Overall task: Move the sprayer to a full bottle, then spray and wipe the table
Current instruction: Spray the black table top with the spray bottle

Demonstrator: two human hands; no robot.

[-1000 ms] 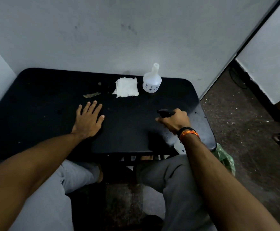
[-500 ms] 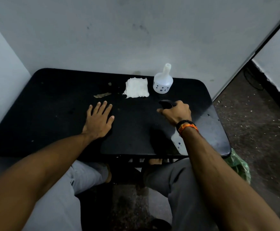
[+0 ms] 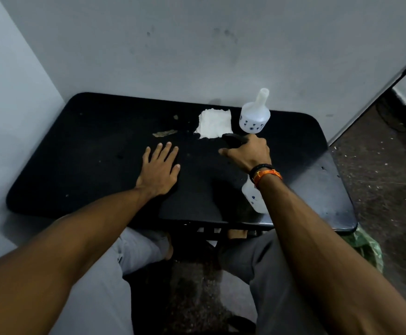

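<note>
right hand (image 3: 247, 153) clasps sprayer (image 3: 234, 139) — left hand (image 3: 159, 169) flat on table (image 3: 88, 153).

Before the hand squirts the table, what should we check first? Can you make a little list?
1. Right hand has a grip on the black sprayer: ok.
2. Sprayer sits on the held bottle: ok.
3. Held bottle is full: cannot tell, the arm hides most of it.
4. Nozzle points at the table: cannot tell.
5. White cloth lies ready for wiping: ok.
6. Left hand clear of the spray: not ok, it lies flat nearby.
</note>
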